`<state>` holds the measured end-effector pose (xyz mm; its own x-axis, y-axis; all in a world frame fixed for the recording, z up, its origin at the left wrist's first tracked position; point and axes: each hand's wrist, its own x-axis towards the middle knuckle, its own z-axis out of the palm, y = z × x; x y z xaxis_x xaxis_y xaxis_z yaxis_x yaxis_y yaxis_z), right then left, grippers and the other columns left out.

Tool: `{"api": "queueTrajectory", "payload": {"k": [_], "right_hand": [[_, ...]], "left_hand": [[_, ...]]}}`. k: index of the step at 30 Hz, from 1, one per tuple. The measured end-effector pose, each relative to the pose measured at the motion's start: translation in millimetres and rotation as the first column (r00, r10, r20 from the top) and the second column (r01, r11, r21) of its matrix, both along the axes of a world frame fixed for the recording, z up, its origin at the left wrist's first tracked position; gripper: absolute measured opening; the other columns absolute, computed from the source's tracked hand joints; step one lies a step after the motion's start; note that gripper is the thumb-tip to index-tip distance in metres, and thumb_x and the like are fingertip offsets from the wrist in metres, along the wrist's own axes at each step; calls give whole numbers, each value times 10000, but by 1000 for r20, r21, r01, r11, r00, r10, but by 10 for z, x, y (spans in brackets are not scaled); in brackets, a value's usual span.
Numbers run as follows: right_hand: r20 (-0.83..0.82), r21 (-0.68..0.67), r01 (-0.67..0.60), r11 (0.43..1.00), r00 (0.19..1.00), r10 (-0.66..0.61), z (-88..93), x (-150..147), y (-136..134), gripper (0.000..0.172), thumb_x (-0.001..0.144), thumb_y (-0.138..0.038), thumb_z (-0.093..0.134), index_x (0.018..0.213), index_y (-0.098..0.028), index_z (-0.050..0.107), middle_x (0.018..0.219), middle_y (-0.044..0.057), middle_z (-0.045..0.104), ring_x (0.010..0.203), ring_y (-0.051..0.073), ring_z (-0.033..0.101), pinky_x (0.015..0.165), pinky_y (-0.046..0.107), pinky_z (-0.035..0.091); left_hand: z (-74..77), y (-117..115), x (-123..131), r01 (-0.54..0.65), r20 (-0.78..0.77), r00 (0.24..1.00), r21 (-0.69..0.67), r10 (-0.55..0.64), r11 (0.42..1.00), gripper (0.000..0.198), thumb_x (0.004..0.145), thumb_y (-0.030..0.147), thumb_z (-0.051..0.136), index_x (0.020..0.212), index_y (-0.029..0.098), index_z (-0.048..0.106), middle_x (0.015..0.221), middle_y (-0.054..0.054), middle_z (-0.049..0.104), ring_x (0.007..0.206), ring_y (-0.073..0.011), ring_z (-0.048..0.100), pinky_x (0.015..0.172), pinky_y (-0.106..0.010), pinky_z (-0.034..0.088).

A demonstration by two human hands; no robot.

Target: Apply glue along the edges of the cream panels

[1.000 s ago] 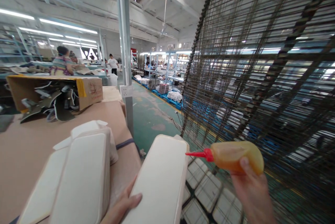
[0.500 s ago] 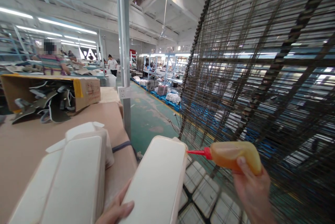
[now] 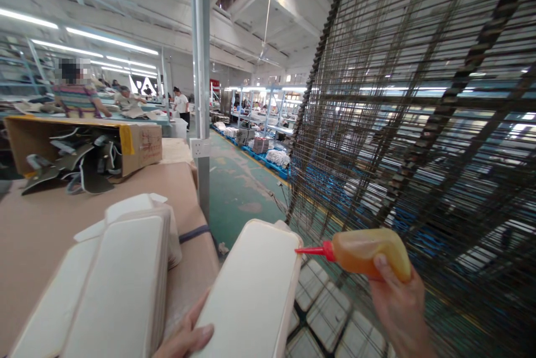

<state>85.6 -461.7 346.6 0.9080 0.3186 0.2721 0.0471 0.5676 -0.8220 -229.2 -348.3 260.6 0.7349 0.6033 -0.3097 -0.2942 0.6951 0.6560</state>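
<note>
My left hand grips the near end of a flat cream-white padded piece, tilted up away from me. My right hand squeezes an amber glue bottle with a red nozzle. The nozzle tip touches the upper right edge of the cream piece. A stack of similar cream pieces lies on the brown table to my left.
A tall wire drying rack leans at the right, with cream pieces on its lower shelf. An open cardboard box of dark cut parts sits on the table. A steel column stands ahead. People work at far tables.
The view has shifted slightly. The bottle's nozzle has moved a little left and down onto the cream piece's edge; both hands keep their hold.
</note>
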Motion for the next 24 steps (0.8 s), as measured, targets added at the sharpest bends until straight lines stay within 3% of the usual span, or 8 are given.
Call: {"api": "queueTrajectory", "payload": {"k": [5,11,15,24], "right_hand": [[2,-7,7,1000,1000,-7,-27,-31,8,468,556,-346,845,958,-197,659,805,-5,649,781,130,591,733,201,480],[5,-9,16,1000,1000,-16,-11,0,26,469,532,-346,854,933,-196,660,803,-10,647,783,130,587,730,204,482],[17,-30,-9,1000,1000,9,-22,-23,14,433,562,-340,843,927,-203,656,812,-7,652,766,116,588,718,176,479],[16,-69,-59,996,998,60,-135,-77,-18,400,606,-333,817,937,-204,635,825,-3,637,775,128,595,707,179,497]], "left_hand": [[-124,79,-17,32,42,999,41,-34,999,1019,647,257,746,1485,219,168,1186,-119,648,998,-348,641,791,-415,528],[-129,103,-26,43,51,998,69,-47,997,1039,656,267,742,1491,211,126,1172,-123,655,946,-338,659,778,-414,531],[-134,95,-29,27,25,999,77,-29,997,1025,643,282,751,1485,230,169,1178,-122,653,845,-322,683,691,-387,545],[-178,163,-5,24,46,999,83,-28,996,948,664,273,753,1466,231,249,1120,-111,683,893,-305,681,734,-358,541]]}}
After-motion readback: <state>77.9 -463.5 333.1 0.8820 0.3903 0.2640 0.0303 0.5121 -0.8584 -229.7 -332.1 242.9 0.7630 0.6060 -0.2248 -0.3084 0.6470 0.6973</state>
